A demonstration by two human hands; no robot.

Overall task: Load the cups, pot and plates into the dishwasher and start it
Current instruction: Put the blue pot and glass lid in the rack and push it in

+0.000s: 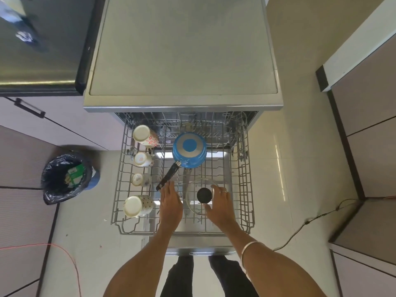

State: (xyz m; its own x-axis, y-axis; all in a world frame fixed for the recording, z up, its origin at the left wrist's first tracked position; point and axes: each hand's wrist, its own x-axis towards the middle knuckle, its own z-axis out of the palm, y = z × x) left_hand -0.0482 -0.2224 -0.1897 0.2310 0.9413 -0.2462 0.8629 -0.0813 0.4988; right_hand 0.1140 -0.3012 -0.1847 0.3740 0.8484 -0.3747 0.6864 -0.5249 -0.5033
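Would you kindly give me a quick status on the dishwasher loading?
Right hand grips glass lid over rack. Left hand open beside pot handle. Blue pot, four cups loaded. No plates visible.

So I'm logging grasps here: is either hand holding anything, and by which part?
The right hand holds the glass lid by its rim, fingers curled around the right edge, not the black knob. The left hand holds nothing, fingers straight beside the pot handle.

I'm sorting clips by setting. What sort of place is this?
Most likely a home kitchen. An open dishwasher has its rack pulled out with cups and a blue pot in it, a bin stands by cabinets, and the floor is tiled.
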